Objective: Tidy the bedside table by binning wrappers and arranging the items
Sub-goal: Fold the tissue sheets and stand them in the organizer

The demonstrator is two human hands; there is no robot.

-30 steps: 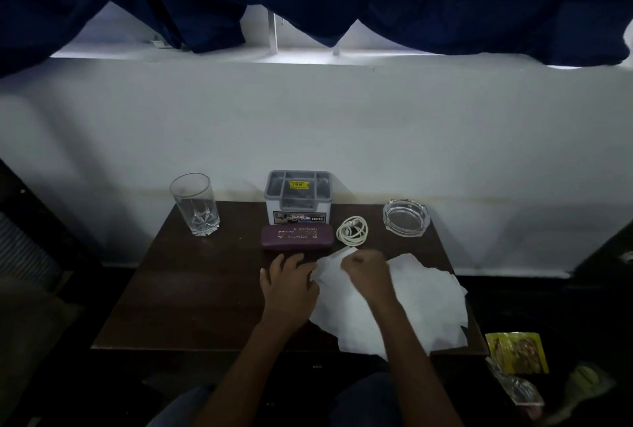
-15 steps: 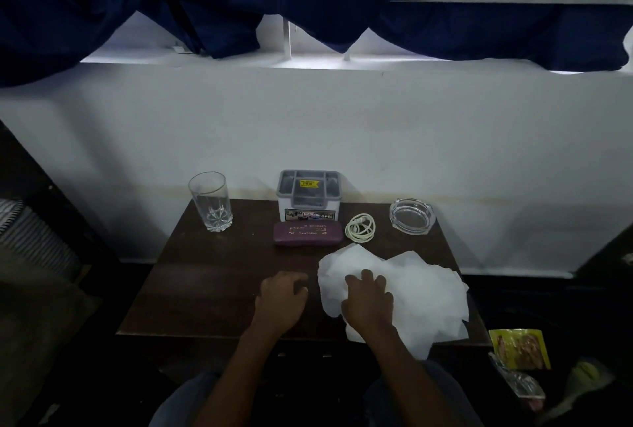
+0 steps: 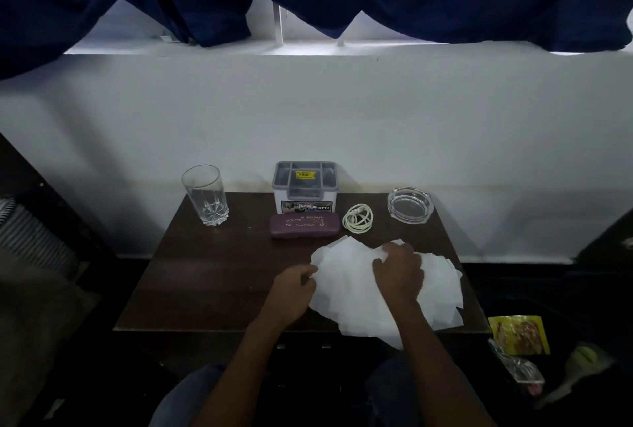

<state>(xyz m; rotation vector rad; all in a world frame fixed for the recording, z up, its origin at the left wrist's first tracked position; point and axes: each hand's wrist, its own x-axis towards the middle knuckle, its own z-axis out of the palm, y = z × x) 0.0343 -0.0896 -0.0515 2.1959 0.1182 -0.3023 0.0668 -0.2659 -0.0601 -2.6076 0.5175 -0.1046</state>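
A loose pile of white paper sheets point(image 3: 346, 284) lies on the right front of the dark wooden bedside table point(image 3: 212, 272). My left hand point(image 3: 294, 293) pinches the pile's left edge. My right hand point(image 3: 399, 274) lies on top of the pile, its fingers curled round a far sheet. Along the back stand a clear glass point(image 3: 205, 194), a grey organiser box point(image 3: 305, 187), a coiled white cable point(image 3: 358, 217) and a glass ashtray point(image 3: 410, 204). A maroon glasses case point(image 3: 305, 225) lies in front of the box.
Wrappers sit low at the right beside the table: a yellow packet point(image 3: 519, 334) and a crumpled clear one point(image 3: 517, 366), in a dark container. A white wall rises behind the table. Dark blue curtains hang above. Striped bedding shows at the left edge.
My right hand has slid farther back over the paper pile and curled on a sheet. My left hand has moved right from the bare table to the pile's left edge.
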